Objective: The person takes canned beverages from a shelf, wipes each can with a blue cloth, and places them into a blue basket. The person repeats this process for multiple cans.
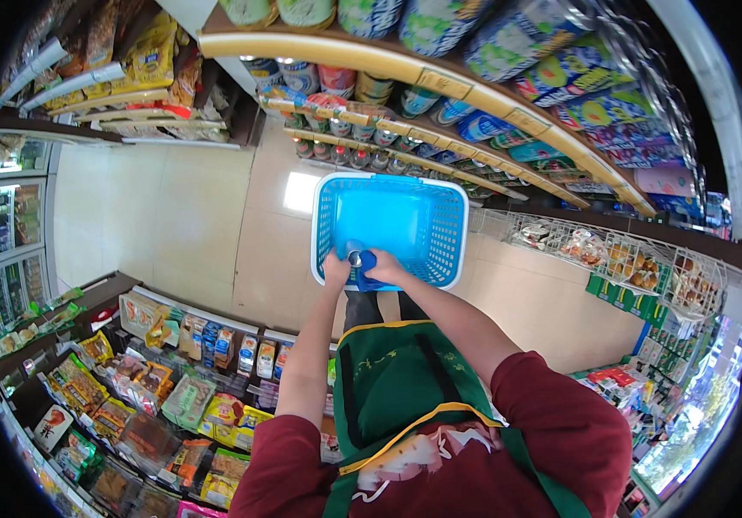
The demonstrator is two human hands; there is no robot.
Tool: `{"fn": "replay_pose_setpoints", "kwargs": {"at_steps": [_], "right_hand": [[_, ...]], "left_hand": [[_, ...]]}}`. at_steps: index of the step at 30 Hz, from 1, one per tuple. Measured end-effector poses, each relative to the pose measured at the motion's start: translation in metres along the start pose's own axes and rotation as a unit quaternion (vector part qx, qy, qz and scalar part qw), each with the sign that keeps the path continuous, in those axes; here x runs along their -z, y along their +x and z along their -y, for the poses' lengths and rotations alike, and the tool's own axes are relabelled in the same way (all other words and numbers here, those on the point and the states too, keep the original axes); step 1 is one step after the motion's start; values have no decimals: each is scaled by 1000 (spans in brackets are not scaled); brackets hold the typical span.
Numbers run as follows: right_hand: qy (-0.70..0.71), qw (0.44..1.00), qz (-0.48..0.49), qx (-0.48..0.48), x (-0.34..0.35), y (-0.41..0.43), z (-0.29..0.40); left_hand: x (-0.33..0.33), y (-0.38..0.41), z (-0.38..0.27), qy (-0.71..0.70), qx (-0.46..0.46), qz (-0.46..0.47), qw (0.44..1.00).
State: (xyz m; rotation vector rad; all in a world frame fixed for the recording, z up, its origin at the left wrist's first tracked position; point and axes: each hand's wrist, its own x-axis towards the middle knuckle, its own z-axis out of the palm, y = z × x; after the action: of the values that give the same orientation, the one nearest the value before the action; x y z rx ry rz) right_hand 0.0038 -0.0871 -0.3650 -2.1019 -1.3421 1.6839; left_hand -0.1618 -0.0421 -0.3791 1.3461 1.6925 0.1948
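Note:
Before me is a blue plastic shopping basket (387, 207) with a white rim and slotted sides. Its floor shows bare blue plastic. Over its near-left part my left hand (336, 268) is closed around the side of a small silvery can-like thing (354, 257). Right beside it, my right hand (384, 267) grips a dark blue item (367, 267), possibly a cloth, that touches the silvery thing and hangs over the near rim. Fingers hide much of both items. I wear a green apron (403, 382) with yellow edging.
Ahead, curved yellow-edged shelves (422, 71) hold cans, bottles and packets. A wire rack (610, 256) with packaged food juts out at right. Behind me to the left stands a display of packaged snacks (170, 401). Glass-door coolers (5, 220) line the far left. Tiled floor (176, 220) lies between.

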Motion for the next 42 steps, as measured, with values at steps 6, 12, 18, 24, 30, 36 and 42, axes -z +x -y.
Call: {"fn": "replay_pose_setpoints", "kwargs": {"at_steps": [6,12,18,24,30,36,42], "right_hand": [[27,998,-52,-35,60,-77,-26],[60,989,-125,-46,98,-142,-67],[103,960,-253,-54,150,-202,-49],[195,792,-578,1,233,-248,-46],[116,675,-710,163,364,-314,11],[177,651,-717,178,441,-314,5],[155,662,-703,208,459,-309,-7]], "left_hand": [[2,-29,30,26,-85,-17,996],[10,-66,-1,5,-96,31,995],[-5,-96,-94,-19,-144,114,983],[-32,-148,-294,-107,-374,241,889],[-62,-194,-506,-168,-559,206,785],[-116,-201,-625,-107,-587,143,790],[-146,-197,-659,-110,-637,15,763]]}}
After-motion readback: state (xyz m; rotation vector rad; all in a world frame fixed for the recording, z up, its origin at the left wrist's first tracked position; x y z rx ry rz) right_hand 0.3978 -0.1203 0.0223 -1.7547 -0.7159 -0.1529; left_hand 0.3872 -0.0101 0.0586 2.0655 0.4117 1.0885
